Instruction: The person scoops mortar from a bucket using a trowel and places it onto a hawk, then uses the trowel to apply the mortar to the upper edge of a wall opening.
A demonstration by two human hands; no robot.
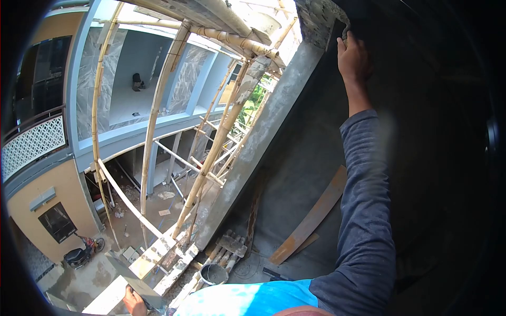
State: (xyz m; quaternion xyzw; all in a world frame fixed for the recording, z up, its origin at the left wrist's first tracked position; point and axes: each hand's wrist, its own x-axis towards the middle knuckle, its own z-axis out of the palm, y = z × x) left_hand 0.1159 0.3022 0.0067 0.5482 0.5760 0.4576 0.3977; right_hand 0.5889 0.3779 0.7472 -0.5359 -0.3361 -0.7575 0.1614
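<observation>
My right hand (354,59) is raised at the top of the view, against rough, wet-looking mortar (318,23) at the upper end of a grey plastered column edge (274,105). Its fingers are closed; a thin dark flat edge shows beside them, but the rest of the tool is in shadow. Low at the left, my left hand (135,303) has its fingers wrapped round the edge of a flat grey board (128,282), which is tilted. A bucket (214,274) with grey contents stands close to my body, right of that hand.
Bamboo scaffold poles (211,158) rise at the left over a deep drop to a yard with a motorbike (79,256). Planks (153,256) lie by the bucket. A long wooden board (311,216) leans at the dark wall (295,142). A tiled building (142,79) stands opposite.
</observation>
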